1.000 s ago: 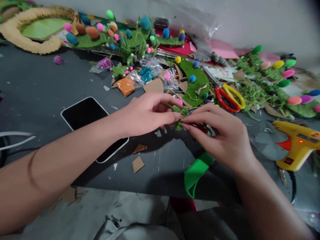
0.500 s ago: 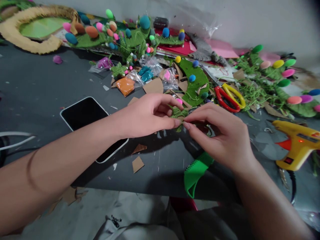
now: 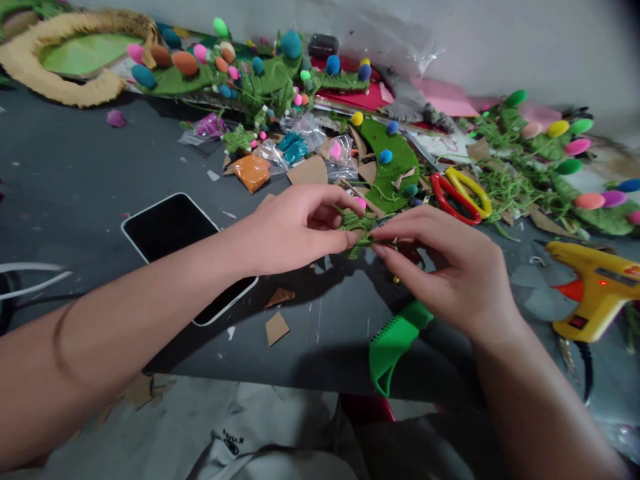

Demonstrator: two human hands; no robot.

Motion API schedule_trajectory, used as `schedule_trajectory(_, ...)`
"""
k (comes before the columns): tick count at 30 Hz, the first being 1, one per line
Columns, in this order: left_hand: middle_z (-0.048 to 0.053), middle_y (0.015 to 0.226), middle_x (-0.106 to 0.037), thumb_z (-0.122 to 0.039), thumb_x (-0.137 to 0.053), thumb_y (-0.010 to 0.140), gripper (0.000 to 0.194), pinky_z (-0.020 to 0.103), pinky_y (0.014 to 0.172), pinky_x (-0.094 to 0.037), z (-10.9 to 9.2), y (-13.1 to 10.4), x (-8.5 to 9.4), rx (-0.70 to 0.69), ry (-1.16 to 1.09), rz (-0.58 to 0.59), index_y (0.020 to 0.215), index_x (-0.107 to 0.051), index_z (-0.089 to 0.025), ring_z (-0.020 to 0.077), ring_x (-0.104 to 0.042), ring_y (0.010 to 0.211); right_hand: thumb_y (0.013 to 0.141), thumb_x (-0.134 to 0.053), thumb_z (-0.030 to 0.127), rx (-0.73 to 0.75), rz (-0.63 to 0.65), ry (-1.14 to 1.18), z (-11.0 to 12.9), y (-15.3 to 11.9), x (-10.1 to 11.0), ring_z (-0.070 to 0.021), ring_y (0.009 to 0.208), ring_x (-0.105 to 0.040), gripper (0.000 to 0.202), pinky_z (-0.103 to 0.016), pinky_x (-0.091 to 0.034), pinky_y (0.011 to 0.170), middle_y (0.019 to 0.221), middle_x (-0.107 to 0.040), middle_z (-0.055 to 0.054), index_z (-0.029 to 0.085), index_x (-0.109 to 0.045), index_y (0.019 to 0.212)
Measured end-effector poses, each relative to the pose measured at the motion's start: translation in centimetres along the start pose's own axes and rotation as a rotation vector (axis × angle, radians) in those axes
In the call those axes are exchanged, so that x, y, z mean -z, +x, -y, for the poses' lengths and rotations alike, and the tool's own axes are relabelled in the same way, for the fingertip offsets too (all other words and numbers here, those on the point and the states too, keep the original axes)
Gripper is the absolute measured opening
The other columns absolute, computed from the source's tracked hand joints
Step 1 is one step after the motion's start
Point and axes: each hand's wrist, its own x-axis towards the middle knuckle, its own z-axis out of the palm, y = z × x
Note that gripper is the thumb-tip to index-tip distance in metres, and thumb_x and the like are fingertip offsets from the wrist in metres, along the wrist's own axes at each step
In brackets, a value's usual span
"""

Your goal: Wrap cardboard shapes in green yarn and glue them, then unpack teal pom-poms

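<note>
A small piece wrapped in green yarn [image 3: 356, 230] is held between both hands above the dark table. My left hand [image 3: 300, 230] grips its left side, thumb below and fingers curled behind. At its right edge, my right hand [image 3: 445, 267] pinches with thumb and index finger, apparently on the yarn; the exact contact is too small to make out. Below my right hand lies a green toothed plastic tool [image 3: 395, 347]. Partly under my left forearm is a phone with a dark screen [image 3: 170, 223].
Red and yellow scissor handles [image 3: 454, 197] lie behind my right hand. A yellow glue gun [image 3: 595, 287] with a lit red light is at the right. Cardboard scraps [image 3: 277, 329], bead bags and green wrapped shapes with coloured balls surround the work; a beige ring [image 3: 30, 50] is back left.
My right hand has shifted slightly right, its fingertips drawing away from my left thumb. More of the green yarn piece shows between the hands.
</note>
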Motion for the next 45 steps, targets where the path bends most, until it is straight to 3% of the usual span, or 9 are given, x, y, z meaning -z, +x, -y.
schedule_trajectory(3, 0.002, 0.088, -0.068, -0.030, -0.069, 0.089, 0.037, 0.030, 0.073, -0.055, 0.0, -0.1, 0.2, -0.014, 0.034, -0.004, 0.126, -0.067, -0.024, 0.0162, -0.070, 0.078, 0.088, -0.071, 0.013, -0.015, -0.016, 0.017, -0.1, 0.0, 0.1, -0.0152, 0.077, -0.066, 0.014, -0.029, -0.049, 0.062, 0.095, -0.072, -0.004, 0.020, -0.074, 0.100)
schedule_trajectory(6, 0.001, 0.091, -0.068, -0.028, -0.068, 0.090, 0.040, 0.030, 0.074, -0.055, -0.1, -0.2, 0.2, -0.003, 0.040, 0.007, 0.130, -0.065, -0.026, 0.0153, -0.071, 0.076, 0.088, -0.072, 0.012, 0.008, -0.014, 0.002, -0.1, 0.0, 0.1, -0.0167, 0.084, -0.069, 0.012, -0.030, -0.052, 0.071, 0.095, -0.073, -0.005, 0.019, -0.075, 0.097)
schedule_trajectory(12, -0.001, 0.075, -0.061, -0.025, -0.066, 0.090, 0.046, 0.025, 0.060, -0.049, -0.8, -0.2, -0.2, 0.043, -0.047, 0.068, 0.136, -0.061, -0.022, 0.0139, -0.062, 0.068, 0.090, -0.070, 0.011, 0.049, 0.007, -0.005, 0.0, 0.0, -0.1, -0.0170, 0.090, -0.069, 0.013, -0.030, -0.054, 0.079, 0.098, -0.072, -0.006, 0.019, -0.075, 0.098)
schedule_trajectory(17, 0.000, 0.077, -0.061, -0.025, -0.067, 0.089, 0.045, 0.024, 0.059, -0.047, -1.4, -0.2, -0.3, 0.091, -0.119, 0.105, 0.134, -0.061, -0.020, 0.0134, -0.061, 0.069, 0.091, -0.069, 0.013, 0.046, 0.020, -0.007, 0.0, 0.0, -0.2, -0.0175, 0.089, -0.069, 0.012, -0.031, -0.054, 0.077, 0.097, -0.072, -0.005, 0.020, -0.074, 0.099)
schedule_trajectory(24, -0.001, 0.077, -0.056, -0.026, -0.071, 0.085, 0.046, 0.025, 0.060, -0.043, -0.8, -0.1, -0.2, 0.023, 0.007, 0.097, 0.131, -0.063, -0.024, 0.0141, -0.058, 0.072, 0.091, -0.070, 0.015, 0.031, 0.013, -0.008, 0.2, 0.0, -0.4, -0.0172, 0.087, -0.069, 0.010, -0.031, -0.053, 0.075, 0.096, -0.072, -0.005, 0.020, -0.074, 0.099)
schedule_trajectory(31, 0.003, 0.091, -0.067, -0.030, -0.070, 0.087, 0.045, 0.027, 0.062, -0.045, -0.6, -0.2, -0.3, 0.118, -0.066, 0.076, 0.128, -0.054, -0.021, 0.0164, -0.064, 0.076, 0.090, -0.070, 0.012, 0.019, -0.010, 0.020, 0.0, -0.1, 0.3, -0.0174, 0.089, -0.069, 0.019, -0.031, -0.053, 0.075, 0.100, -0.074, -0.005, 0.021, -0.074, 0.105)
schedule_trajectory(37, 0.000, 0.081, -0.064, -0.027, -0.067, 0.090, 0.038, 0.024, 0.059, -0.042, -0.9, -0.1, -0.3, 0.039, -0.010, 0.078, 0.127, -0.060, -0.019, 0.0129, -0.059, 0.069, 0.091, -0.070, 0.014, 0.008, -0.011, 0.040, 0.0, 0.0, 0.0, -0.0183, 0.086, -0.069, 0.012, -0.033, -0.053, 0.075, 0.095, -0.073, -0.004, 0.022, -0.073, 0.099)
schedule_trajectory(45, 0.001, 0.085, -0.069, -0.025, -0.057, 0.098, 0.036, 0.026, 0.063, -0.055, -1.7, -0.3, -0.7, 0.173, -0.253, 0.131, 0.134, -0.057, -0.019, 0.0140, -0.072, 0.071, 0.092, -0.070, 0.019, -0.013, -0.030, 0.026, 0.2, -0.1, -0.3, -0.0185, 0.082, -0.068, 0.007, -0.034, -0.053, 0.072, 0.093, -0.073, -0.003, 0.024, -0.072, 0.097)
